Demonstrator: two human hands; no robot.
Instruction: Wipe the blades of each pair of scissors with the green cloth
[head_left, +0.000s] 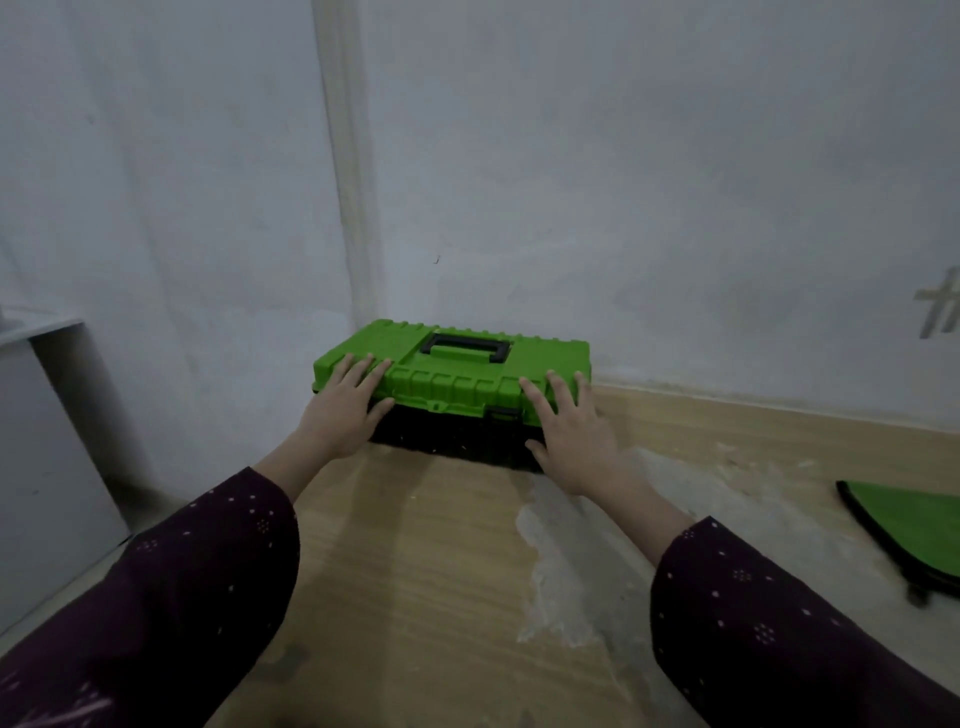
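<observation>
wooden floor (415, 571) carries closed green toolbox (452, 384), green cloth (914, 525) at right.

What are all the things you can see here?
toolbox: one, green lid with black handle and black base, shut, on the floor against the wall corner.
green cloth: one, green with dark edging, flat on the floor at far right, partly cut off.
cabinet: one, white, at far left.
floor: one, light wood with pale smears.
scissors: none in sight.
left hand: one, flat on the lid's left end, fingers spread.
right hand: one, flat on the lid's right end.
sleeves: two, dark with small dots.
</observation>
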